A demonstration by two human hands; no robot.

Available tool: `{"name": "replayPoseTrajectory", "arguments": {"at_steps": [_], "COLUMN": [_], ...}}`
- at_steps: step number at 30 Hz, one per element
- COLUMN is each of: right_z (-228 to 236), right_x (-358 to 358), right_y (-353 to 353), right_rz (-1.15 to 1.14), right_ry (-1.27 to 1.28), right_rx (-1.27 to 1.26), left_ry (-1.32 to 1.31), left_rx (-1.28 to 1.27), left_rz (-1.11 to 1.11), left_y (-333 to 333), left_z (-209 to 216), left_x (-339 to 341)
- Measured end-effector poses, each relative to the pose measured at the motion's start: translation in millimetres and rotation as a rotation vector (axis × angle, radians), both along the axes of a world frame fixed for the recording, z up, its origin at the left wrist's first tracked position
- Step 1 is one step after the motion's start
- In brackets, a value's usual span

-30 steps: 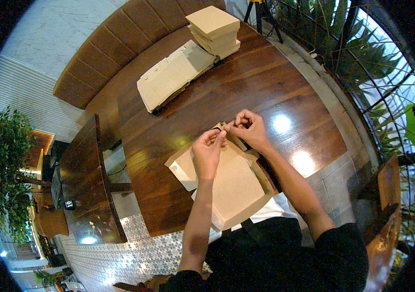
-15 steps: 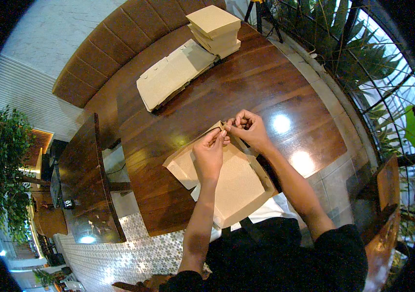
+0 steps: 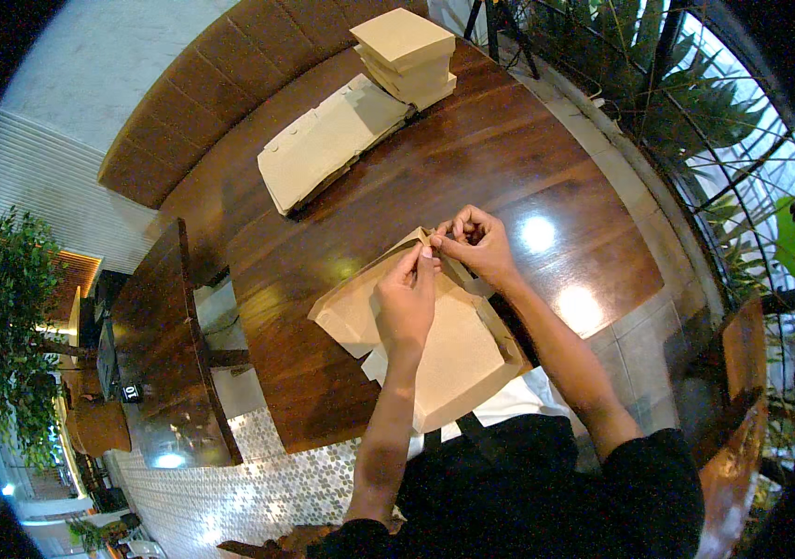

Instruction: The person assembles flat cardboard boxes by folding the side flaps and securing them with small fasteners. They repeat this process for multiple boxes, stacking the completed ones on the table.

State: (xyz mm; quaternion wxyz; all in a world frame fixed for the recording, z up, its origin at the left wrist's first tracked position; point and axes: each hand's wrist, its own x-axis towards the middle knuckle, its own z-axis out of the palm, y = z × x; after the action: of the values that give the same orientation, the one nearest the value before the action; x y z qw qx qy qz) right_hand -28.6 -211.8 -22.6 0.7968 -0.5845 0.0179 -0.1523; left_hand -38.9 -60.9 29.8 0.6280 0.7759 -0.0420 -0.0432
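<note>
Both forearms rise from six o'clock; left hand (image 3: 406,300) and right hand (image 3: 477,244) meet fingertip to fingertip (pinching) near twelve.

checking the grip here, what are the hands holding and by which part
Both the left hand and the right hand pinch the far corner of a flat brown cardboard box blank lying on the wooden table.

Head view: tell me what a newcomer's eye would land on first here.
First, the two hands meeting at the far corner of a flat brown cardboard box blank near the table's front edge: left hand and right hand both pinch its folded flap. Next, the pile of flat blanks and the stack of folded boxes at the table's far end.
</note>
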Motion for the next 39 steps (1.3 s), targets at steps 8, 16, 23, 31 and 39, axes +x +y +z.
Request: {"name": "replayPoseTrajectory", "arguments": {"at_steps": [8,16,23,31,39], "right_z": [11.3,7.2,8.3,7.3,4.1], "right_x": [-5.5,-3.9,-5.1,-5.0,0.2], "right_y": [3.6,7.3,0.1,0.4,7.1], "right_rz": [0.018,-0.016,0.054,0.018,-0.017], "right_ry": [-0.001,-0.050,0.032,0.042,-0.019], "right_rx": [-0.055,0.068,-0.002,-0.044,0.311], "left_ry": [-0.069,-0.217,-0.106,-0.006,-0.189], "left_rx": [-0.082,0.055,0.037,-0.104,0.096], "left_rz": [0.068,0.114,-0.060,-0.231,-0.312], "left_y": [5.8,0.1,2.3,4.5,2.7], "left_z": [2.6,4.9,17.0,23.0,13.5], "left_x": [4.3,-4.2,-16.4,-19.7,-16.4]}}
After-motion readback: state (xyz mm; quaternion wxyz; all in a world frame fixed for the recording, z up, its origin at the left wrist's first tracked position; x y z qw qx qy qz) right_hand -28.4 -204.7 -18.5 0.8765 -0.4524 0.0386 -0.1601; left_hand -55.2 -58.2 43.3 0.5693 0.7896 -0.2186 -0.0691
